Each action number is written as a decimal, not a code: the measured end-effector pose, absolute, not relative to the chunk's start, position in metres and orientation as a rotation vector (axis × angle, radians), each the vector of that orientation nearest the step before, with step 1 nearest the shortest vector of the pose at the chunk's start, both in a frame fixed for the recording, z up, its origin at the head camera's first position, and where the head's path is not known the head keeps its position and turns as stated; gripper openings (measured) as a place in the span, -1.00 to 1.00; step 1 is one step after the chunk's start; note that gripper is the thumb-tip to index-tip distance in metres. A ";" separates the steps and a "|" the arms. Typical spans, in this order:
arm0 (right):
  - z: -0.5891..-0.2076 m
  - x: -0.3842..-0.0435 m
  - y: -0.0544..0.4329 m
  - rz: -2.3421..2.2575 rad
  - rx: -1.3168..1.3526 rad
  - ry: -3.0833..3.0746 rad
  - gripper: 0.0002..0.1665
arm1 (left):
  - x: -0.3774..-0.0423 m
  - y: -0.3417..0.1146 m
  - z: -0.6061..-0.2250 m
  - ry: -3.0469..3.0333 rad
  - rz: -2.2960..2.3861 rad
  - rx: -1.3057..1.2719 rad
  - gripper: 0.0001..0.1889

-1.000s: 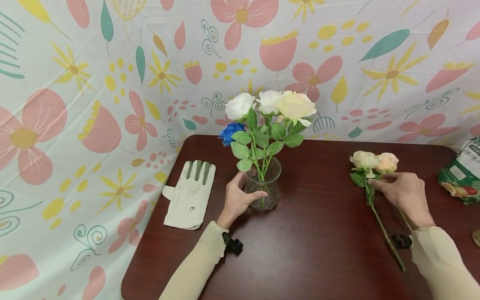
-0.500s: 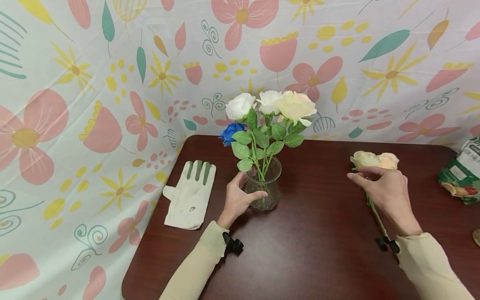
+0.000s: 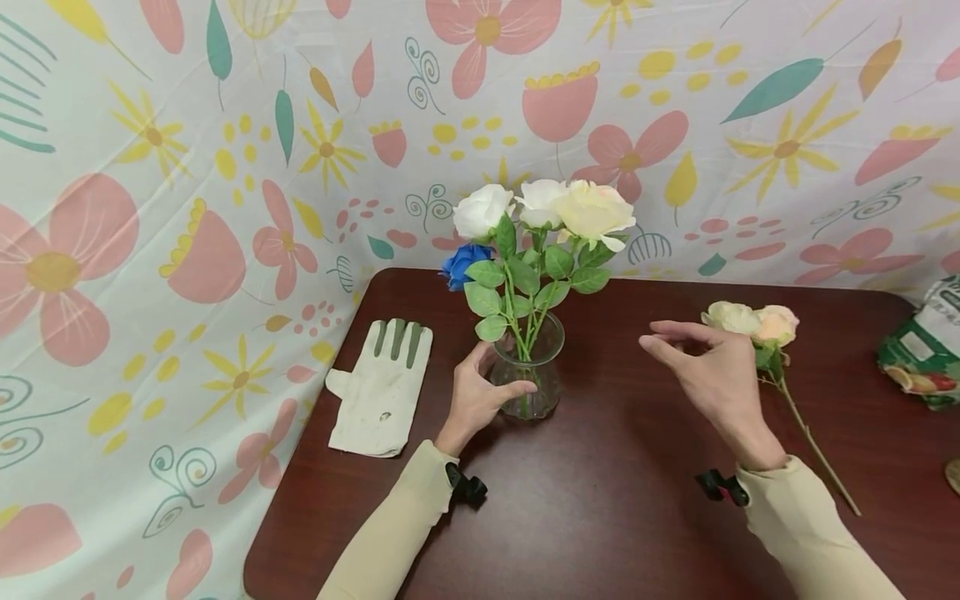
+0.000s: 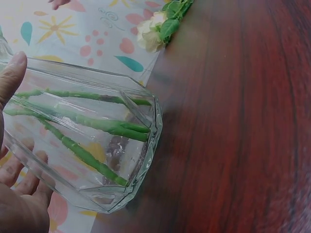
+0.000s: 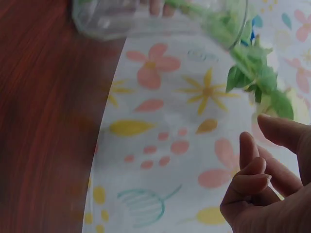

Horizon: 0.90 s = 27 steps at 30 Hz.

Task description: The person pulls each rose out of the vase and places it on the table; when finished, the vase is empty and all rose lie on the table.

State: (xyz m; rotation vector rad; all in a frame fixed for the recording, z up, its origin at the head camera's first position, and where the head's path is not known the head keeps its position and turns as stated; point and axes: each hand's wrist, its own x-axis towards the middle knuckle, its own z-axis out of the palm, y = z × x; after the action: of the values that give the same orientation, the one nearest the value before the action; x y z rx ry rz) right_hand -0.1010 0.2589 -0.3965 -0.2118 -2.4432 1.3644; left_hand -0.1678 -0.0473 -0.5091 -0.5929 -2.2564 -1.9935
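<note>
My left hand grips the side of a clear glass vase, its thumb across the front and its fingers behind. In the left wrist view, green stems reach down inside the vase to its thick base. White roses, a cream rose and a blue rose stand above the rim. My right hand hovers over the table with nothing in it, thumb and forefinger apart. Just behind it lie a cream rose and a peach rose; it partly hides their stems.
A white work glove with grey-green fingers lies left of the vase on the dark red table. A green and white bag stands at the right edge. A flower-patterned cloth hangs behind and to the left.
My right hand has moved left, away from the two lying roses, toward the vase. Those roses stay in place. My left hand keeps its grip on the vase.
</note>
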 end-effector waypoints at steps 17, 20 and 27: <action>-0.394 -0.129 0.188 1.678 -0.066 -2.242 -0.69 | -0.169 -0.047 -0.508 -2.278 -1.962 -0.562 0.02; -0.396 -0.137 0.180 1.718 -0.056 -2.229 -0.67 | -0.169 -0.047 -0.509 -2.282 -1.958 -0.564 0.02; -0.401 -0.156 0.166 1.789 -0.064 -2.193 -0.69 | -0.168 -0.047 -0.510 -2.273 -1.964 -0.577 0.00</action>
State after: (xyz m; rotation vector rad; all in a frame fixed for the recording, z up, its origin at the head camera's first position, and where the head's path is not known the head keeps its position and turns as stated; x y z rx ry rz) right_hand -0.1557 0.1660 -0.4008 -0.0643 -2.1928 1.7887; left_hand -0.1682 -0.0472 -0.5104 -0.5766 -2.2728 -1.9642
